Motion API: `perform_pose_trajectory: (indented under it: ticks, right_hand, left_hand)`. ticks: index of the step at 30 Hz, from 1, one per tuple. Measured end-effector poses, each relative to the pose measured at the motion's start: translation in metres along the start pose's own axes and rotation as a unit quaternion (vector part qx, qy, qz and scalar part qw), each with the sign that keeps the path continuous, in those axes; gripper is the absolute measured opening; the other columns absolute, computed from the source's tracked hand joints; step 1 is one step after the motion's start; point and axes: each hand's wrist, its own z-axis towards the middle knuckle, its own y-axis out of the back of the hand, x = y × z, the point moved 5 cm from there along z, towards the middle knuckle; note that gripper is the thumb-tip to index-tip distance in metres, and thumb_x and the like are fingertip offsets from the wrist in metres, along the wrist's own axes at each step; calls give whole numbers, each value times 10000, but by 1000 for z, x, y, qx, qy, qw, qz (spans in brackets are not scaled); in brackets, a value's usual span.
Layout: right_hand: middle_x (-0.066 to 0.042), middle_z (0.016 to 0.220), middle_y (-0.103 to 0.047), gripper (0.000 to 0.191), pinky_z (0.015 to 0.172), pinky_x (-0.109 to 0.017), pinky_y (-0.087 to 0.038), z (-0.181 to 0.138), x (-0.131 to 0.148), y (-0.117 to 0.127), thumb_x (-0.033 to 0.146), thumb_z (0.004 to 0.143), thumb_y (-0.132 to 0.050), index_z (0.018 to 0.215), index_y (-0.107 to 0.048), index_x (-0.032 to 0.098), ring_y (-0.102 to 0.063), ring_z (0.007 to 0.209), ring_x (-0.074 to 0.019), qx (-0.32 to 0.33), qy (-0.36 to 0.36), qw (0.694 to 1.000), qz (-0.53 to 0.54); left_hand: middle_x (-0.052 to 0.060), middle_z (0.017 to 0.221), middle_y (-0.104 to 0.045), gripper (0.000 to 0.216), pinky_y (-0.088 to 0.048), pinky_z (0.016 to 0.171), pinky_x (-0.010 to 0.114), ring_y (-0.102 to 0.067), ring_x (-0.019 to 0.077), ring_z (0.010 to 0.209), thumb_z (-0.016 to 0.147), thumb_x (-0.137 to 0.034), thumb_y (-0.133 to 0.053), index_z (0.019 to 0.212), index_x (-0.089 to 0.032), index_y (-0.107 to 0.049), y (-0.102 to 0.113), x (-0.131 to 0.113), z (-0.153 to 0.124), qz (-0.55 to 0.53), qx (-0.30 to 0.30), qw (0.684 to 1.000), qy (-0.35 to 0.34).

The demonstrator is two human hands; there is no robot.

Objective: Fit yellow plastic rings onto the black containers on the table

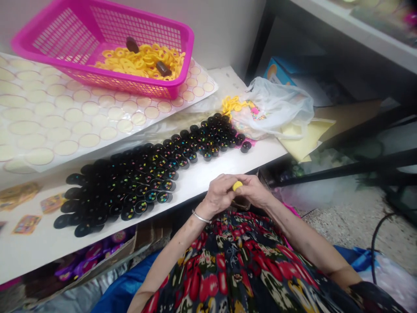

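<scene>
I held the yellow piece (237,185) pinched between both hands, just off the near edge of the counter (208,171) and over my lap. It sat to the near right of the block of caps (140,178), clear of them and touching none. My left hand (217,194) was curled shut around it from the caps' side, thumb and fingers folded in. My right hand (256,192) closed on it from the side away from the caps, fingertips meeting the left ones. Only a small rounded bit of the piece showed between my fingers, so I could not tell its long axis or how it was turned. Neither hand was nearer: both touched it, with the piece dead between them.

The caps lay in a long slanted band, black with coloured dots, their nearest row just beyond my left hand. A bangle (201,217) sat on my left wrist. Behind the caps lay a sheet (65,117) of pale round stickers. Beyond that stood a pink basket (185,61) with yellow rings (143,61) in it. Past the far right end of the caps lay a clear bag (280,106).
</scene>
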Motion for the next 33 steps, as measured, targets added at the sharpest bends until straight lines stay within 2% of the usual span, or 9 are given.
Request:
perform_pose_trajectory:
  ticks: [4,7,12,14,19,25,27,31,33]
  right_hand:
    - [-10,837,-655,515,693,-246,-448,0,-2,3,155,439,-808,932,-662,173,-578,772,-139,30,-28,999,-8]
    - [2,798,-649,534,657,-222,-434,0,-1,3,121,442,-800,950,-643,159,-574,722,-117,51,-48,997,-16]
    - [15,722,-645,460,644,-217,-431,3,-3,0,127,445,-801,882,-658,141,-574,685,-113,8,-33,999,-17]
    - [9,751,-651,456,672,-225,-441,3,-5,-2,138,464,-799,898,-659,150,-581,725,-122,-4,-18,1000,-14]
    - [-17,858,-658,425,711,-256,-458,1,-6,-7,218,577,-767,982,-646,174,-588,766,-132,25,-2,1000,-5]
    - [-13,767,-645,350,684,-250,-465,2,-7,-2,255,585,-780,903,-676,153,-581,728,-133,2,56,998,-20]
    - [-10,757,-633,353,643,-234,-468,3,-11,-2,289,595,-780,904,-675,154,-573,696,-121,6,46,999,-1]
    - [-38,869,-631,493,598,-259,-495,2,-14,-8,463,630,-731,1019,-632,176,-579,720,-140,54,-5,996,65]
    - [-41,911,-632,487,652,-265,-503,0,-9,-12,418,619,-753,1025,-630,178,-585,773,-144,68,3,995,68]
  left_hand:
    - [66,868,-665,128,-418,694,291,-552,165,744,797,-224,-524,864,-179,-623,-1,-1,-3,9,17,1000,-16]
    - [72,891,-667,162,-402,673,292,-537,158,711,802,-194,-493,895,-173,-624,-4,-3,-7,39,33,998,-40]
    - [75,950,-664,201,-406,692,284,-556,149,746,818,-152,-438,906,-180,-618,-4,-1,-8,41,27,997,-55]
    - [72,966,-666,191,-409,706,283,-559,150,766,821,-159,-452,917,-180,-616,-1,1,-8,34,27,998,-47]
    - [66,958,-673,140,-409,704,282,-553,147,757,826,-199,-489,877,-174,-616,4,-2,-7,39,23,999,-27]
    - [59,886,-676,108,-417,680,287,-557,149,733,812,-179,-503,827,-171,-610,1,-4,-9,39,0,999,-34]
    - [54,892,-677,90,-431,698,288,-573,153,764,788,-175,-547,847,-178,-614,2,-1,-9,20,-16,999,-20]
    - [44,901,-681,186,-449,720,299,-594,157,793,727,-181,-630,912,-197,-624,9,2,-8,-11,-61,998,-1]
    - [44,898,-681,214,-452,699,302,-589,157,776,703,-155,-638,913,-194,-627,13,-1,-8,-7,-79,997,-13]
